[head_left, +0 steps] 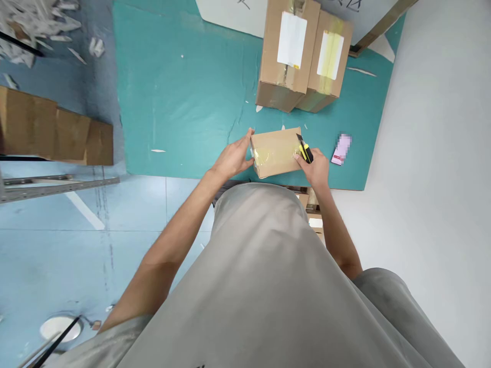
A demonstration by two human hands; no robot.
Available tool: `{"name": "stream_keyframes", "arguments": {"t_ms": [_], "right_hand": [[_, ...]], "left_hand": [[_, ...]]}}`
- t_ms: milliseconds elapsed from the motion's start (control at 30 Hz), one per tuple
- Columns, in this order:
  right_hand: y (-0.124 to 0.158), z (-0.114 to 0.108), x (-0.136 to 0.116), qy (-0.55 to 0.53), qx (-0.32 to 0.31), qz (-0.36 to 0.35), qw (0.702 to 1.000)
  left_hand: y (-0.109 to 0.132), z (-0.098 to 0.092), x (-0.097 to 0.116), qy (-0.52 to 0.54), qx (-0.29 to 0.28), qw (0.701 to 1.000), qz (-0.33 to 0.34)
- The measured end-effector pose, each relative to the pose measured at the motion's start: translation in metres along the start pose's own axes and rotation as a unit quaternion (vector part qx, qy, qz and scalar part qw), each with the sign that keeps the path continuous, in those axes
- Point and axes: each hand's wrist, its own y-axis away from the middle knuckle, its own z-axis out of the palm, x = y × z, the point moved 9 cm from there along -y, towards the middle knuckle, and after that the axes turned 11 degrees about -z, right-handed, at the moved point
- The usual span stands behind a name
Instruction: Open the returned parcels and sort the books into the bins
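A small brown cardboard box (278,152) with clear tape at its left end is at the near edge of the green table. My left hand (233,157) is against the box's left end, its fingers stretched along that side. In my right hand (316,167), at the box's right end, is a yellow and black utility knife (306,152). The dark blade points up and to the left, over the box's right edge. My right thumb reaches onto the box's corner; some of the other fingers are hidden.
Two taller taped cartons (287,56) with white labels stand at the table's back. A pink phone-like item (341,148), partly pixelated, lies to the right on the green table (180,102). More cartons (57,125) and a metal frame (61,186) are at the left; paper scraps litter the floor.
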Motion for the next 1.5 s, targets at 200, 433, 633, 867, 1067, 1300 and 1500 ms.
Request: {"name": "stream_keyframes", "arguments": {"t_ms": [200,433,633,867,1067,1300,1500], "right_hand": [[-0.001,0.0,-0.002,0.006,0.019,-0.031,0.999],[0.001,-0.002,0.0,0.015,0.039,-0.038,0.998],[0.002,0.001,-0.002,0.048,0.02,-0.027,0.998],[0.015,-0.021,-0.068,0.135,-0.051,-0.066,0.987],[0.024,-0.003,-0.16,0.33,-0.322,-0.197,0.865],[0.007,0.005,-0.214,0.435,-0.402,-0.224,0.774],[-0.005,0.032,-0.234,0.428,-0.399,-0.195,0.787]], "left_hand": [[0.006,0.003,0.012,-0.058,0.014,0.998,-0.014],[0.013,0.004,0.012,-0.002,0.052,0.999,-0.002],[0.014,0.003,0.015,0.026,0.057,0.998,-0.004],[0.011,-0.002,0.014,-0.011,-0.002,1.0,0.024],[0.009,0.002,0.007,-0.018,-0.036,0.998,0.043],[0.01,0.001,0.012,-0.002,-0.057,0.997,0.052],[0.006,-0.001,0.011,0.011,-0.072,0.995,0.069]]}}
